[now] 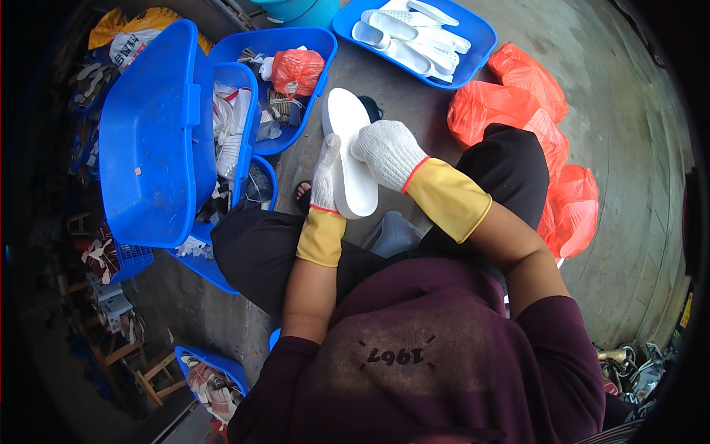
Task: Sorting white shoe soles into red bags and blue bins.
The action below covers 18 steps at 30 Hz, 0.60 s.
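A white shoe sole [353, 174], long and smooth, is held up in front of my knees, its far end tipped slightly left. My left hand [325, 174], in a white knit glove with a yellow cuff, grips the sole along its left edge, thumb against the side. My right hand [392, 152], gloved the same way, is curled closed over the right side of the sole, with its fingertips against the upper face. Whatever those curled fingers hold, if anything, is hidden from view.
Further off stands a blue tub [484, 44] of white soles. Red plastic bags [488, 111] lie to the right. At left are a large tilted blue tub [148, 148] and a blue tub [329, 55] of mixed items. A translucent grey container [393, 235] sits between my legs.
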{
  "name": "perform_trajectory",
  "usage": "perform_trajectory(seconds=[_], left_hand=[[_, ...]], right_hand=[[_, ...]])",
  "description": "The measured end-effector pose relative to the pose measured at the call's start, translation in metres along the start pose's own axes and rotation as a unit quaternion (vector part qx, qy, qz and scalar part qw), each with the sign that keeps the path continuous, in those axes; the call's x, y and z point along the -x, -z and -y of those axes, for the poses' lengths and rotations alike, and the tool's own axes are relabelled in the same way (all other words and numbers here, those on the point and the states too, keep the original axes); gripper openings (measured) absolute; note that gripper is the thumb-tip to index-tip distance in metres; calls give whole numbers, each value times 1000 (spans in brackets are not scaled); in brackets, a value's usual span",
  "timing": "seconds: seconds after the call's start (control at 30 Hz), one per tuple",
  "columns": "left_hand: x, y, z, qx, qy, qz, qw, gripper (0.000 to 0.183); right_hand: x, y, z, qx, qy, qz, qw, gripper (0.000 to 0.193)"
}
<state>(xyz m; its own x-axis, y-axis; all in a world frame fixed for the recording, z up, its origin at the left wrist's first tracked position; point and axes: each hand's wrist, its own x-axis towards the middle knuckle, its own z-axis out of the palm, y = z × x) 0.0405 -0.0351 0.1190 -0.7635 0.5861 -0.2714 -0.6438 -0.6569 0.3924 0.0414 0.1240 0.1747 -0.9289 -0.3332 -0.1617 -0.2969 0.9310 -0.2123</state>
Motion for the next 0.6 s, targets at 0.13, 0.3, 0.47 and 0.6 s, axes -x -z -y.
perform_trajectory(seconds=[0.13, 0.3, 0.47, 0.6], left_hand=[[0, 3, -11, -54, -37, -4, 998, 78], [-1, 1, -9, -33, 27, 71, 997, 84], [3, 4, -11, 113, 3, 95, 989, 76], [-11, 2, 15, -97, -53, -57, 992, 72]], right_hand=[[48, -25, 29, -213, 127, -101, 964, 14], [40, -34, 42, -381, 113, -149, 905, 12], [-17, -14, 20, -386, 31, -233, 892, 8], [-74, -10, -36, -262, -37, -361, 894, 15]])
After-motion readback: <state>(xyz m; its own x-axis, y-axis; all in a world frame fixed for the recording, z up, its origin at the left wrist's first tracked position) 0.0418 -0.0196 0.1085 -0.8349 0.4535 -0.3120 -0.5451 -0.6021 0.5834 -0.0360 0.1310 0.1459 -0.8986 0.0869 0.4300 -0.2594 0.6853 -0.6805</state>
